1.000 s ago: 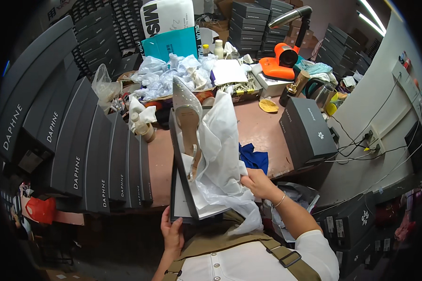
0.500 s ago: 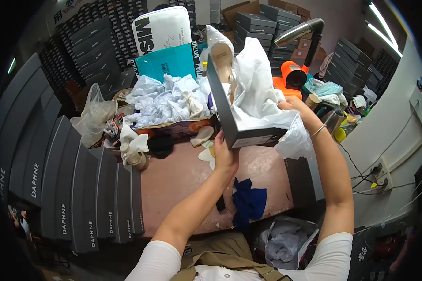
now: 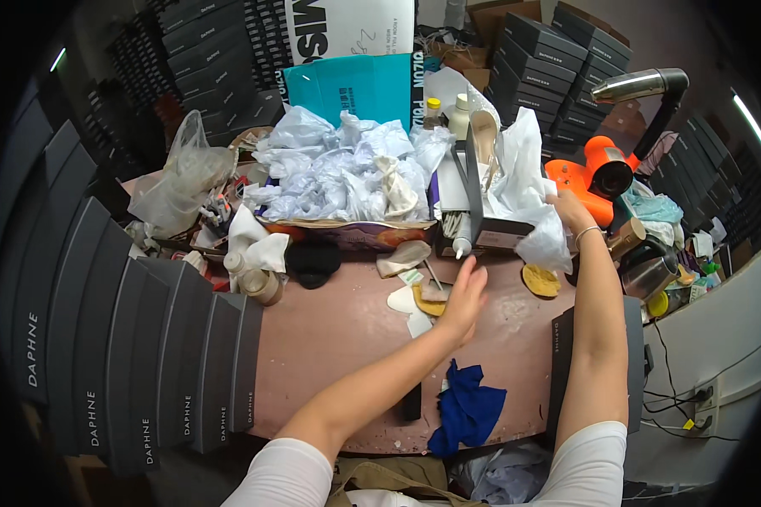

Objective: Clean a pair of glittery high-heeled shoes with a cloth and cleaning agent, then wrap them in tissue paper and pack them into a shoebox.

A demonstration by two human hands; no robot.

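A dark grey shoebox [image 3: 499, 234] stands at the back of the table, right of centre. White tissue paper [image 3: 520, 165] spills up out of it, and a pale shoe with a beige insole [image 3: 484, 139] shows inside. My right hand [image 3: 572, 211] grips the box's right end, its fingertips partly lost behind the tissue. Some crumpled thin paper [image 3: 545, 245] hangs beside that wrist. In front of the box, my left hand [image 3: 465, 300] is held over the table with fingers stretched out, holding nothing. A white nozzle-tipped bottle [image 3: 461, 243] is just beyond its fingertips.
An open carton [image 3: 347, 235] full of crumpled white paper sits at the back. Grey shoeboxes [image 3: 165, 338] line the left side. An orange hot-air blower [image 3: 590, 177] and a kettle [image 3: 648, 275] are at the right. A blue cloth [image 3: 469, 410] and yellow sponge [image 3: 541, 281] lie on the table.
The shoebox has gone from raised in both hands to resting at the back of the table. My left hand has let go of it and opened. The view has shifted.
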